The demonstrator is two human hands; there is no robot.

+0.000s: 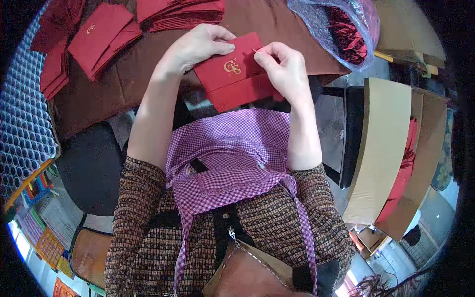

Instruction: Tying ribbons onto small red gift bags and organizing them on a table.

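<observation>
A red pouch or folded bag (pixel 242 67) with a gold monogram hangs over the near edge of the table, in front of my chest. My left hand (pixel 200 47) grips its upper left edge, thumb on the front and fingers mostly out of sight behind. At its upper right, my right hand (pixel 284 64) is closed in a pinch. A thin red tip, perhaps a cord end, pokes out between thumb and forefinger, against the front of the pouch. The rest of that thin piece is hidden by the fingers.
Stacks of red pouches (pixel 104 37) lie at the table's far left, with another pile (pixel 180 14) at the back. A clear plastic bag (pixel 346 32) of dark red items sits at back right. An open cardboard box (pixel 378 153) holding red pieces stands right; a black chair (pixel 89 168) stands left.
</observation>
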